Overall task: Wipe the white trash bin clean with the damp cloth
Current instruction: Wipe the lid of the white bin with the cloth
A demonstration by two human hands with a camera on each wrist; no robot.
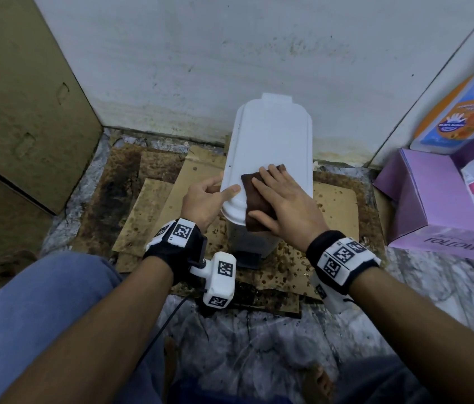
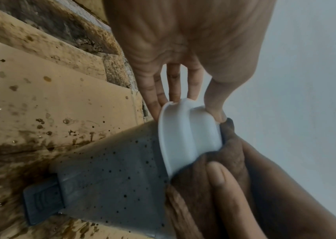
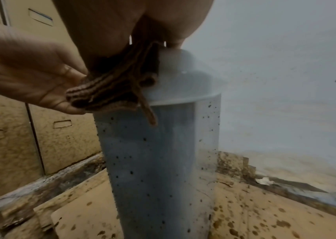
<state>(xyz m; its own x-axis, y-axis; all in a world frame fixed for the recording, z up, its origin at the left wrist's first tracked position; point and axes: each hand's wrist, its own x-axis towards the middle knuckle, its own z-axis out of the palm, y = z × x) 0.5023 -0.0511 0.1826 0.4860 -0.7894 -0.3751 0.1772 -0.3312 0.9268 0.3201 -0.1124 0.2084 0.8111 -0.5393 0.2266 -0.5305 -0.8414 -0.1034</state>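
The white trash bin (image 1: 268, 135) stands on the floor against the wall, lid closed. Its grey body (image 3: 159, 153) is speckled with dark spots, and a dark pedal (image 2: 40, 203) sticks out at the base. A folded brown cloth (image 1: 252, 199) lies on the lid's near end and hangs over the front edge (image 3: 118, 87). My right hand (image 1: 276, 188) presses flat on the cloth with straight fingers. My left hand (image 1: 221, 191) holds the lid's left front rim (image 2: 183, 134), thumb on top and fingers along the side.
Stained, wet cardboard sheets (image 1: 148, 199) cover the floor around the bin. A large cardboard box (image 1: 20, 112) stands at the left. Purple boxes (image 1: 422, 199) sit at the right. My knee in blue jeans (image 1: 40, 316) is at the lower left.
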